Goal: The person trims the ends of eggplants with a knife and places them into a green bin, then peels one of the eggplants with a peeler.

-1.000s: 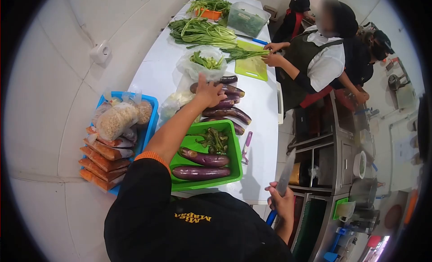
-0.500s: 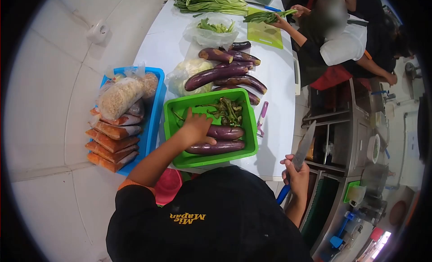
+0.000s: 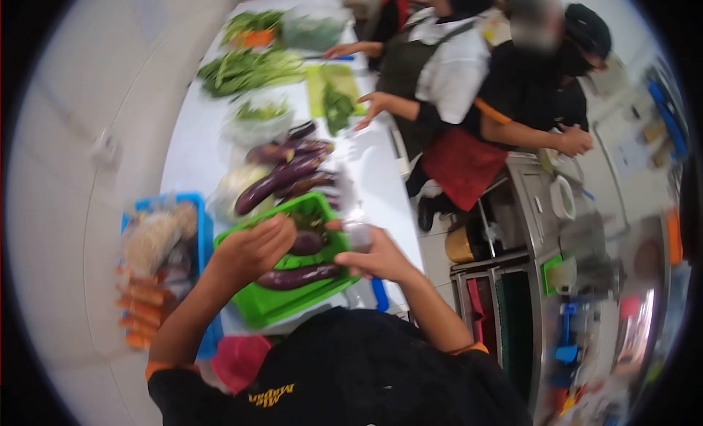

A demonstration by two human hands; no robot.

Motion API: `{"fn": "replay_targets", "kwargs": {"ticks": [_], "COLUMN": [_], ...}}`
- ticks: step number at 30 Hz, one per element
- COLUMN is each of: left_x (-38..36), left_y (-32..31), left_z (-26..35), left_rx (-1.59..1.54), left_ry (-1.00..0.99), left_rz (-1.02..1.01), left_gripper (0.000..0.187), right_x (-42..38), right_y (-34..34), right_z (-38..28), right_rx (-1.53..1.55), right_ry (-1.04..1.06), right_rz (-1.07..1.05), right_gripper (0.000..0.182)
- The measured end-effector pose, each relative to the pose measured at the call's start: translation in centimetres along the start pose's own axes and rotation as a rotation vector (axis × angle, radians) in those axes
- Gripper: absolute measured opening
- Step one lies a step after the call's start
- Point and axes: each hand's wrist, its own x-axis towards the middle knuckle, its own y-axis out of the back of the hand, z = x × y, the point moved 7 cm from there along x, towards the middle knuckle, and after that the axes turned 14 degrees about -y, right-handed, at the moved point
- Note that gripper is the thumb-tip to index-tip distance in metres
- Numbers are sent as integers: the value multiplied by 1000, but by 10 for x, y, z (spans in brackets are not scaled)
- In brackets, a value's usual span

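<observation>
My left hand (image 3: 260, 250) is over the green tray (image 3: 256, 312), its fingers curled together. Motion blur hides what it holds, if anything. At the tray's right side, my right hand (image 3: 381, 256) grips a knife (image 3: 379, 295). The knife's blue handle shows below the hand, and its blurred blade is above, near the tray edge. Inside the tray lie a whole purple eggplant (image 3: 299, 276) at the near side and another eggplant (image 3: 306, 242) partly behind my left hand. Dark green trimmings (image 3: 311, 219) sit at the tray's far end.
Several eggplants (image 3: 282, 178) are piled beyond the tray, beside a bagged pale vegetable (image 3: 233, 193). A blue tray (image 3: 207, 236) with filled bags stands left. Leafy greens (image 3: 249, 71) lie farther back. A co-worker's hand (image 3: 377, 107) is near a green cutting board (image 3: 351, 82).
My view has shifted, showing more of the room. My left hand has lifted off the tray's contents and curled. My right hand has brought the knife from the table's side to the tray.
</observation>
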Motion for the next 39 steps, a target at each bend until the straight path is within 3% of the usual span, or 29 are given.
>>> {"fn": "replay_targets", "kwargs": {"ticks": [1, 6, 7, 9, 10, 12, 14, 17, 20, 21, 22, 25, 28, 32, 35, 39], "left_x": [6, -18, -23, -43, -41, -45, -25, -16, -20, -25, -38, -69, -78, -70, -63, -58], "left_y": [17, 47, 46, 13, 2, -24, -70, -91, -92, -85, -89, -100, -93, -73, -75, -65], "left_z": [-8, -19, -14, -1, 1, 15, 53, 73, 65, 60, 61, 62, 50, 35, 33, 38], "left_rx": [117, 347, 381, 83, -234, -850, -1905, -2209, -2170, -2106, -2091, -2071, -2169, -2043, -2010, -1909], "left_ry": [-6, 51, 66, 417, 586, 934, 1045, 1285, 1346, 1498, 1526, 1586, 1619, 1510, 1419, 1408], "left_rz": [-54, 219, 256, 486, 582, 996, 1137, 1052, 1260, 1298, 1279, 1238, 1122, 884, 799, 733], "left_gripper": [30, 29, 31, 45, 53, 73, 76, 69, 62, 47, 43, 31, 40, 47, 47, 46], "right_x": [8, 22, 19, 19, 20, 23, 26, 24, 14, 13, 11, -3, -3, -15, -31, -36], "right_y": [-9, -39, -41, -45, -49, -60, -68, -69, -55, -41, -29, -28, -23, -2, -21, -41], "right_z": [-6, -24, -26, -18, -11, 1, 6, 9, 0, 7, 13, 36, 34, -27, -55, -53], "right_rx": [50, -33, 2, -3, -4, 89, 122, 115, 186, 249, 312, 548, 381, -588, -920, -1041], "right_ry": [28, 51, 49, 12, -11, 6, 15, -6, 47, 50, 53, -203, -113, 192, 225, 157], "right_rz": [-44, -163, -135, -167, -185, -169, -138, -60, 7, 50, 97, 42, -63, 380, 437, 446], "right_gripper": [70, 72, 55, 45, 40, 32, 32, 32, 35, 37, 40, 45, 50, 37, 28, 20]}}
